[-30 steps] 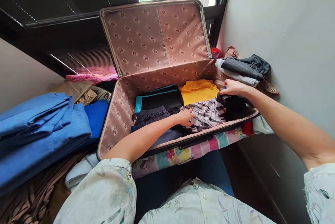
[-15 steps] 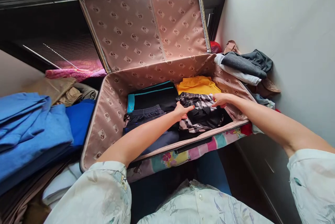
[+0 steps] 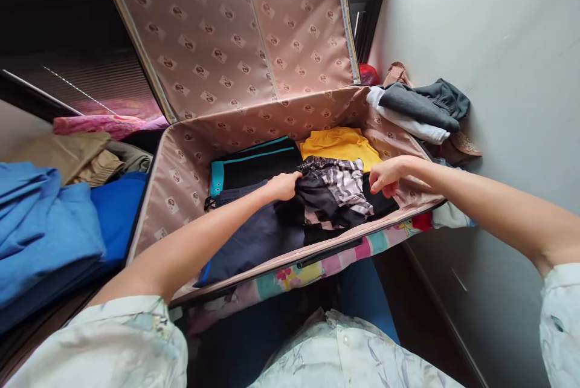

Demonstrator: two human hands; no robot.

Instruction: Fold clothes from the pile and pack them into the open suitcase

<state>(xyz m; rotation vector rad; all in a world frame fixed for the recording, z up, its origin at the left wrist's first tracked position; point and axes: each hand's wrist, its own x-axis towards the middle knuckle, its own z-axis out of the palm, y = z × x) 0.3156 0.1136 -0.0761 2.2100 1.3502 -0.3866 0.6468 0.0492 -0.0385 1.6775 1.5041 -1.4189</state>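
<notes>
An open suitcase (image 3: 181, 185) with pink patterned lining lies in front of me, lid up. Inside are a black garment with teal stripes (image 3: 258, 161), a yellow garment (image 3: 338, 143), dark navy shorts (image 3: 254, 237) and a black-and-white striped garment (image 3: 338, 191) folded over on itself. My left hand (image 3: 283, 185) grips the striped garment's left edge. My right hand (image 3: 385, 175) hovers at its right side, fingers curled, touching or just off the cloth.
Blue folded clothes (image 3: 45, 225) and brown ones (image 3: 77, 155) are stacked at the left. Grey and white garments (image 3: 421, 107) lie piled at the right against the wall (image 3: 489, 74). A floral sheet (image 3: 317, 264) lies under the suitcase.
The striped garment has been folded from spread out into a compact bundle in the middle. Both hands moved inward and to the left with it. The view dropped lower.
</notes>
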